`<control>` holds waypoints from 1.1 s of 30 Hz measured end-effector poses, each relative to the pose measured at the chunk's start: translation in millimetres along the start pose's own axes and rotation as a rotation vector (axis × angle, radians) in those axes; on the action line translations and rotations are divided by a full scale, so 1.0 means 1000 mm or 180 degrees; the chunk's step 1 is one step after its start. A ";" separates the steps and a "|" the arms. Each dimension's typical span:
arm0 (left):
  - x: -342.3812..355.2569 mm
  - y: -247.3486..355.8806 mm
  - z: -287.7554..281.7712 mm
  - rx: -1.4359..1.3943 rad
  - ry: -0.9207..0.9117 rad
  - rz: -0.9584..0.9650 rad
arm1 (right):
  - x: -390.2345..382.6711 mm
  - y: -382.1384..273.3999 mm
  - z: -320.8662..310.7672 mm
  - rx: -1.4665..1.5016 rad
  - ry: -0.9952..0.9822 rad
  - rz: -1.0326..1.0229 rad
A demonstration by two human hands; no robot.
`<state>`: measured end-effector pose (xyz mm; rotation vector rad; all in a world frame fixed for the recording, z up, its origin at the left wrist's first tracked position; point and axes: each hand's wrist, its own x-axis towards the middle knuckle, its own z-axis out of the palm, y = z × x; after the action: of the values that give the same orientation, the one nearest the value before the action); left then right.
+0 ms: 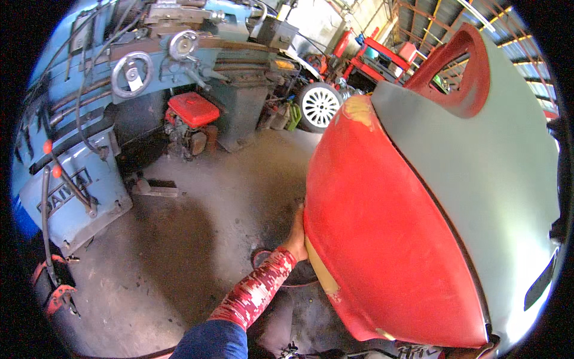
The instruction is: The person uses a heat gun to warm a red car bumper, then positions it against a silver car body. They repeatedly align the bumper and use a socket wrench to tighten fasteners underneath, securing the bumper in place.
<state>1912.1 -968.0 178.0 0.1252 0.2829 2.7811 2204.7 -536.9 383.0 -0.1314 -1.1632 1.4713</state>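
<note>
My left hand, on a forearm in a red-and-white camouflage sleeve, grips the left edge of a large red body panel; its fingertips are partly hidden against the panel. The red panel has yellowish bare patches at its top and left edge. Along its right side, past a dark seam, runs a grey-green body section with a red-lined opening at the top. My right hand does not appear.
A blue lathe with handwheels and levers spans the left. A red-topped engine sits beneath it. A white-spoked wheel and red metal equipment stand behind the panel. A red ring-like object lies below my hand.
</note>
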 end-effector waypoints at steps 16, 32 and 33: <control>-0.006 0.103 0.012 0.2408 0.1667 0.1754 | 0.039 0.013 0.007 -0.0008 0.0366 -0.0406; 0.014 0.103 0.175 0.5174 0.0995 0.4095 | 0.075 0.033 -0.029 -0.0461 0.0781 -0.0730; 0.010 0.105 0.178 0.5660 0.0936 0.3898 | 0.076 0.036 -0.032 -0.0219 0.0958 -0.0470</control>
<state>1889.8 -1029.1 374.7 0.3501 3.4455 2.1585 2178.5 -450.6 381.2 -0.2980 -0.9572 1.2335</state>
